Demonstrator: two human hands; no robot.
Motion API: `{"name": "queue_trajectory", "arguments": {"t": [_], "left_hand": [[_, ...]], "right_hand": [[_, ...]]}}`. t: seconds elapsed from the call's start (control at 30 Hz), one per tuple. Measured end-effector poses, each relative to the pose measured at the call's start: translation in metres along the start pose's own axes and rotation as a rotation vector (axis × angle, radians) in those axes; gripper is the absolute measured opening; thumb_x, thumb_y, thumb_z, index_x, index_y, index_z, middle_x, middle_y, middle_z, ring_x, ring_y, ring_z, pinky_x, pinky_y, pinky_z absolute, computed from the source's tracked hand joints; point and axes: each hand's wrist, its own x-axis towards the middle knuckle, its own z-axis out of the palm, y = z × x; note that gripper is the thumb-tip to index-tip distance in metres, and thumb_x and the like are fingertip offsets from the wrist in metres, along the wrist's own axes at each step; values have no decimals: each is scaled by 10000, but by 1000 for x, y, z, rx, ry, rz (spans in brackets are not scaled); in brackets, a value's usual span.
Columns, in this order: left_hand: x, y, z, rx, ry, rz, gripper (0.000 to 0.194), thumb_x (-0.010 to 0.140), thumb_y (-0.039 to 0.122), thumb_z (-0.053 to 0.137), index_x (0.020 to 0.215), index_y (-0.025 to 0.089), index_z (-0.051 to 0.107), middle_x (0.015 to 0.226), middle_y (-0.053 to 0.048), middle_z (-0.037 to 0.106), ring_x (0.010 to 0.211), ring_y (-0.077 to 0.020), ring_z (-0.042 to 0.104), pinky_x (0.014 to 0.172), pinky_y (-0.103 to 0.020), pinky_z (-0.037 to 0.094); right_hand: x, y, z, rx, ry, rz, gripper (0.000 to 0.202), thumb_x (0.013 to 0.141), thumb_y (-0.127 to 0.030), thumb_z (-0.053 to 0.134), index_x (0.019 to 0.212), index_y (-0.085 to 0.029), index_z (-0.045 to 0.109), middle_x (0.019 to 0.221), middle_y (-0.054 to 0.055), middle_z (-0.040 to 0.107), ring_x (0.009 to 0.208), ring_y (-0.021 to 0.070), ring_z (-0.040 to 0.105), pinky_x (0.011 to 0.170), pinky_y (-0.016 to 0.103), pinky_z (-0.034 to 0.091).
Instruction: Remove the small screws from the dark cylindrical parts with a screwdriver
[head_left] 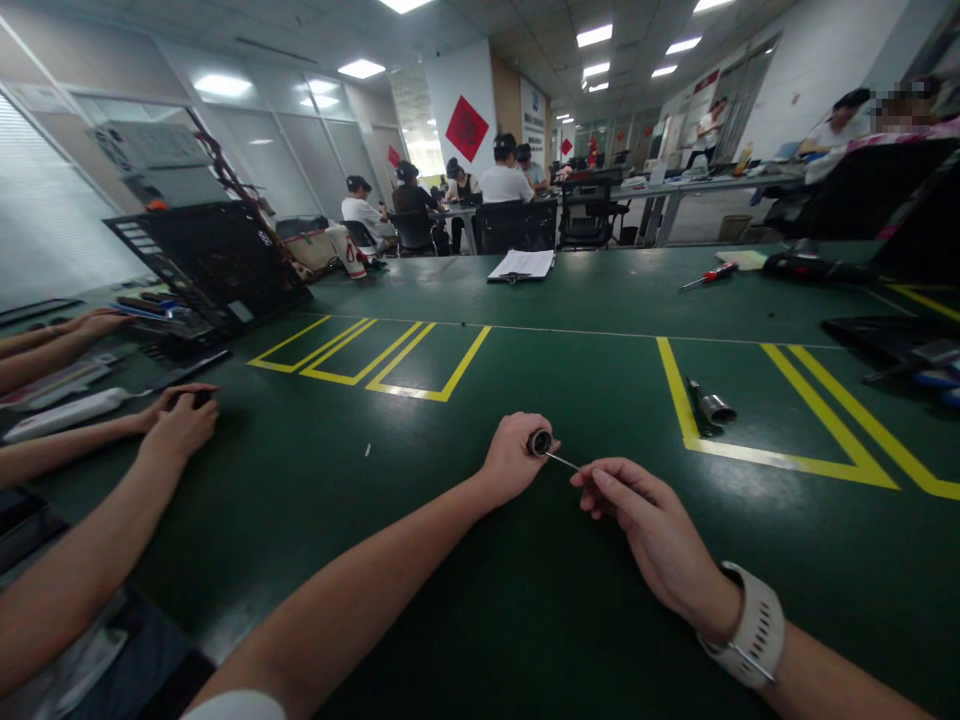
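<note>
My left hand (514, 460) is closed around a small round dark part (539, 442) with a metallic ring at its open end. From the right, my right hand (637, 510) pinches a thin metal rod (564, 462), whose far tip meets the edge of the round part. Its other end is hidden in my fingers. A pale watch strap (752, 625) circles my right wrist. Inside a yellow taped outline on the right lies a metal cylindrical piece (716, 408) with a dark piece beside it.
Another person's hands (180, 425) hold a small dark object at the left. Papers on a clipboard (523, 265), a red screwdriver (709, 276) and a black bag (817, 268) lie farther back on the green table (420, 520). A black panel (217, 260) stands at the left.
</note>
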Motion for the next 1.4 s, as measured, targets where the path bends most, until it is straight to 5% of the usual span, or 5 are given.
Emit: {"name": "queue_trajectory", "arguments": {"t": [0.37,0.67,1.07,1.4], "left_hand": [[0,2,-1,-212,-10,11,195,733,262,653,660,165,500,659,31,522,628,-115,481,636,-247,367],[1,3,-1,-4,-8,19,165,748,239,635,655,174,515,661,23,557,671,-140,504,697,-283,368],[1,3,-4,-203,-53,-24,188,729,273,652,664,166,512,677,21,541,646,-119,499,639,-248,396],[1,5,-2,-99,-31,-14,186,725,258,663,649,163,522,656,31,541,638,-116,490,665,-258,379]], "right_hand": [[1,1,-5,77,-9,11,168,833,-345,582,883,-211,670,919,41,649,773,164,537,701,319,407],[-1,2,-2,8,-2,-5,183,822,-364,595,860,-203,674,884,42,647,761,167,540,691,323,402],[0,0,-3,44,-9,12,184,829,-365,586,881,-210,673,923,48,647,781,176,539,707,328,410],[0,-2,0,38,6,8,187,801,-373,618,843,-203,681,881,41,655,748,161,540,684,315,406]]}}
